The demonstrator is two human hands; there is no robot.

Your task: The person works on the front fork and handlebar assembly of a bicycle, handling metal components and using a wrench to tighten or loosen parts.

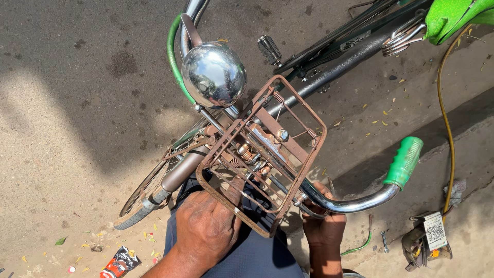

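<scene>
A rusty wire carrier rack (262,154) sits at the centre of the frame, fixed over the front of a bicycle. It is a brown, rectangular frame of thin bars with coil springs and a spring clamp across its middle, and a bolt head shows near its upper right. Nothing lies in the rack; only the bicycle's own parts show through its bars.

The left hand (206,226) lies below it, in the lower centre of the frame, with its fingers curled against the rack's lower edge and thumb side pressed to the wire; the fingertips are hidden by the bars, so how tightly they close cannot be told. The right hand (321,219) is at the lower right, its fingers wrapped around the chrome handlebar (355,205) just where it passes under the rack's corner.

The handlebar curves right to a green grip (405,161). Just above the rack, a shiny domed bell (214,74) reflects the sky. The front wheel (149,193) shows at lower left, beside the person's dark trousers. The dark bicycle frame (334,64) runs to the upper right, towards a green cover (453,18).

On the concrete ground, a yellow hose (448,128) runs down the right side, a small spanner (385,241) lies at lower right, and a red wrapper (119,261) lies at lower left.
</scene>
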